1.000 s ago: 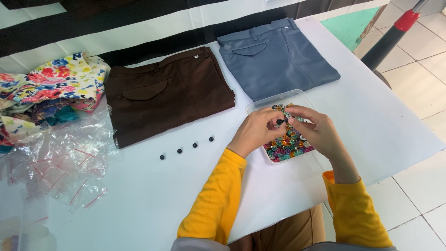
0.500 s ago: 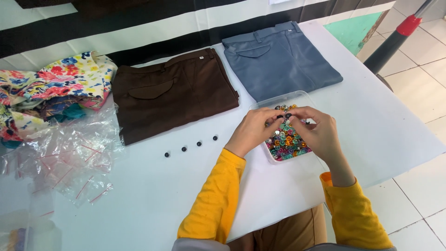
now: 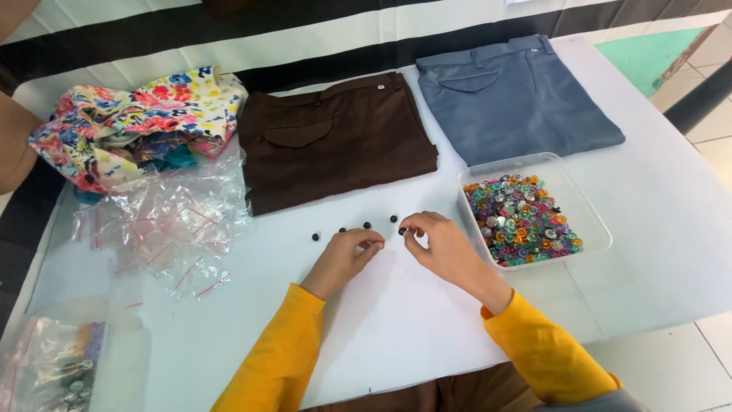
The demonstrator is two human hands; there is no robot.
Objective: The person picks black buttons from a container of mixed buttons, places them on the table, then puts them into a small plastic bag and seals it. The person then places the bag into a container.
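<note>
Both hands are positioned over the white counter (image 3: 396, 320), just below a short row of small round black buttons (image 3: 367, 226) lying on its surface. The left hand (image 3: 345, 258) rests w/ fingers curled, fingertips drawn together near the thumb; whether a button is pinched in this grip cannot be told. The right hand (image 3: 442, 248) is held w/ thumb and forefinger pressed together on one small black button (image 3: 402, 230), at the right end of the row. The remaining buttons are spaced apart from each other, between the hands and the folded dark brown trousers (image 3: 335, 145).

Just right of the right hand, a clear rectangular plastic tray (image 3: 587, 202) is set on the counter, filled w/ multicoloured translucent buttons (image 3: 518, 217). Behind the tray, folded grey-blue trousers (image 3: 518, 99) are laid flat, beside the brown pair. At far left, a bundle of floral-print fabric (image 3: 130, 126) is placed, w/ a heap of small clear plastic bags (image 3: 164, 225) in front of it. Both forearms are covered by yellow sleeves (image 3: 274, 355).
</note>
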